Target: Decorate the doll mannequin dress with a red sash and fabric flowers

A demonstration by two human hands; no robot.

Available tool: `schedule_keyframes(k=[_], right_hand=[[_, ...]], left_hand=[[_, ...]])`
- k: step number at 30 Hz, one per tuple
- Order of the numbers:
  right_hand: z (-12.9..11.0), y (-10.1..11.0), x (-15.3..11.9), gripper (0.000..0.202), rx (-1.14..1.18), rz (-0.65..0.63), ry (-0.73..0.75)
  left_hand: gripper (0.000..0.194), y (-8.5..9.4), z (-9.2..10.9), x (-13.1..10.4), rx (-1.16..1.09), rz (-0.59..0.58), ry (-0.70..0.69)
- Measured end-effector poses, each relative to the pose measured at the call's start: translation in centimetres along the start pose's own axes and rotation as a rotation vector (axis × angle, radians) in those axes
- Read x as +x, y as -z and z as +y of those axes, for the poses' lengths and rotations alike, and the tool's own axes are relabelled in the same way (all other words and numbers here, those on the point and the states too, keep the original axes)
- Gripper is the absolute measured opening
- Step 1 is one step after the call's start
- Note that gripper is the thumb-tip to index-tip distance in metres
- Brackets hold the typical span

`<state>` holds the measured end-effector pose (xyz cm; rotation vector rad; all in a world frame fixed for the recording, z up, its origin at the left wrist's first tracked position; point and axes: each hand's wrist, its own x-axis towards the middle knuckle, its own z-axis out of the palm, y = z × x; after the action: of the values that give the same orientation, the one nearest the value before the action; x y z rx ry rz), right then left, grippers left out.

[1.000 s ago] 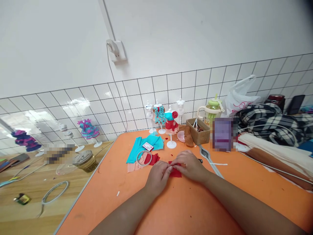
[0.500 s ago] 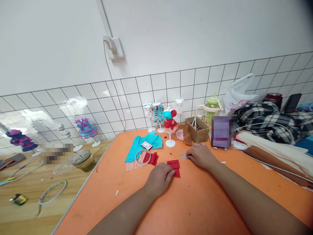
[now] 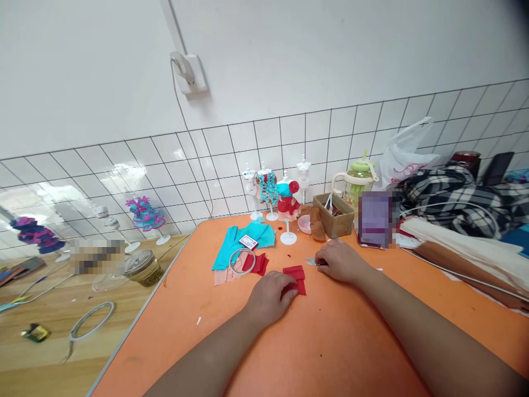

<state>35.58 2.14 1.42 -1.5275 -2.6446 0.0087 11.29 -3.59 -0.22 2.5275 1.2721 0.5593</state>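
Observation:
My left hand (image 3: 273, 296) rests on the orange table (image 3: 264, 364), its curled fingertips at the lower left edge of a folded red cloth piece (image 3: 294, 271). To its right, my right hand (image 3: 338, 261) is closed around small scissors (image 3: 311, 261), whose metal blades point left. More red cloth (image 3: 260, 264) lies left of my hands beside a round ring (image 3: 242, 261), with turquoise cloth (image 3: 231, 248) and a small white card (image 3: 248, 242) behind. A mini dress form in a red and turquoise outfit (image 3: 287, 207) stands beyond the cloth.
Several other dress forms (image 3: 268, 190) line the tiled wall. Toward the right are a pink bowl (image 3: 305, 224), a cardboard box (image 3: 335, 220), a green-lidded jug (image 3: 359, 179), a phone (image 3: 375, 220) and checked fabric (image 3: 454, 204). A lidded jar (image 3: 144, 269) stands on the left wooden table.
The fingers of my left hand have lifted a little and spread from the thumb at the red cloth. My right hand stays with the scissors. The view has shifted slightly.

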Motion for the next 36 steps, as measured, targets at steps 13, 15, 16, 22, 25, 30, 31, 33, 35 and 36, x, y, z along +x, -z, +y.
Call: schedule_keyframes(k=[13, 15, 16, 22, 25, 30, 31, 33, 35, 36], right_hand=[[-1.9, 0.8, -0.3, 0.026, 0.212, 0.173, 0.039], [-3.0, 0.6, -0.2, 0.026, 0.246, 0.124, 0.114], [-3.5, 0.3, -0.2, 0.026, 0.247, 0.090, 0.138], [-4.4, -1.3, 0.5, 0.020, 0.180, 0.035, 0.062], [-3.8, -1.4, 0.7, 0.027, 0.154, 0.100, -0.111], [-3.4, -0.8, 0.2, 0.031, 0.182, 0.266, -0.091], [-3.5, -0.7, 0.1, 0.030, 0.214, 0.230, 0.017], [-3.8, -0.9, 0.0, 0.029, 0.249, 0.120, 0.186], [-3.9, -1.4, 0.1, 0.033, 0.234, 0.068, 0.179], [-3.9, -1.7, 0.3, 0.036, 0.220, 0.076, 0.135]], left_hand=[[0.016, 0.0, -0.1, 0.2, 0.100, 0.035, -0.092], [0.018, 0.3, 0.1, 0.1, 0.114, 0.036, -0.114], [0.018, 0.3, 0.1, 0.1, 0.113, 0.027, -0.128], [0.015, 0.6, 0.5, 0.0, 0.077, -0.041, -0.230], [0.013, 0.4, 0.5, 0.0, 0.051, -0.074, -0.272], [0.015, -0.1, 0.1, 0.1, 0.037, -0.065, -0.246], [0.015, -0.1, 0.1, 0.1, 0.037, -0.055, -0.237], [0.015, -0.2, 0.0, 0.1, 0.031, -0.057, -0.243], [0.015, -0.1, 0.1, 0.0, 0.019, -0.081, -0.276], [0.015, 0.0, 0.2, 0.0, 0.015, -0.095, -0.293]])
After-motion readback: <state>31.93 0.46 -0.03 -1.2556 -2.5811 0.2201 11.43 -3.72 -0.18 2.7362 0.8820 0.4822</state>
